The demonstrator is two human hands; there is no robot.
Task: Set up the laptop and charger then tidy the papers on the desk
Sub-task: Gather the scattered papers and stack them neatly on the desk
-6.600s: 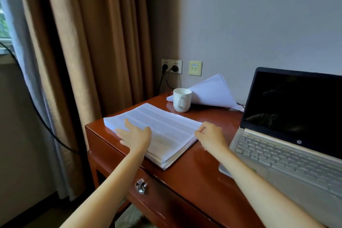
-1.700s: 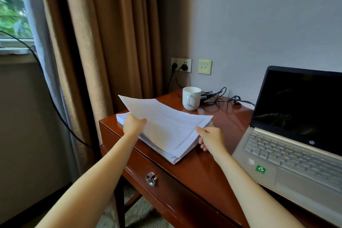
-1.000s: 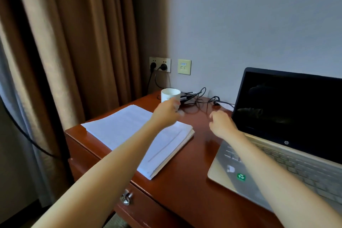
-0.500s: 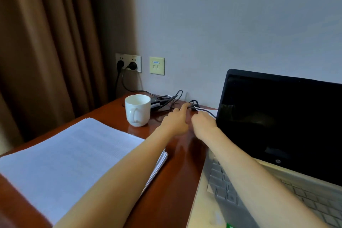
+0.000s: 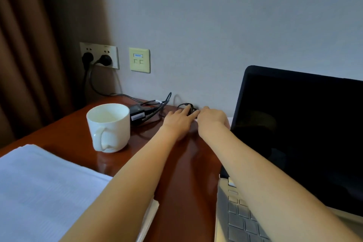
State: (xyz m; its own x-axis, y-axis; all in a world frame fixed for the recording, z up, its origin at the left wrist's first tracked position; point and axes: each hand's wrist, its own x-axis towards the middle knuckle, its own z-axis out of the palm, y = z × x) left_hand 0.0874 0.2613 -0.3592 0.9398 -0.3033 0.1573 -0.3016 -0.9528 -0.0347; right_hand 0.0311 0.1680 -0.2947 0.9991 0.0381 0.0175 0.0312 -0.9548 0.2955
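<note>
Head view, at the back of the wooden desk [image 5: 186, 173], against the wall.

(a) My left hand [image 5: 176, 122] lies palm down on the desk top. Its fingers are nearly straight and spread a little, and the fingertips [image 5: 186, 109] touch a small loop of the black charger cable [image 5: 180, 105]. They rest on the cable without curling round it.

(b) My right hand [image 5: 212, 121] is just beside the left, knuckles towards the camera, and meets the same loop of cable from the other side. Its fingers bend down out of sight behind the back of the hand, so I cannot tell whether they pinch the cable or only touch it.

(c) The charger brick [image 5: 137, 114] lies flat on the desk to the left of my hands, with more slack cable around it. A lead runs from there up to a plug [image 5: 105, 59] seated in the wall socket [image 5: 99, 55]. A cream data-port plate [image 5: 139, 60] is mounted just to the right of the socket.

(d) The laptop [image 5: 294, 143] stands open on the right, its screen dark. My right forearm passes over the near left corner of its keyboard [image 5: 241, 214].

(e) The paper stack [image 5: 39, 192] lies flat at the near left, with my left forearm crossing above its right edge.

(f) A white mug [image 5: 110, 124] stands upright between the papers and the charger brick, with its handle facing the camera. A brown curtain [image 5: 29, 55] hangs at the far left.
</note>
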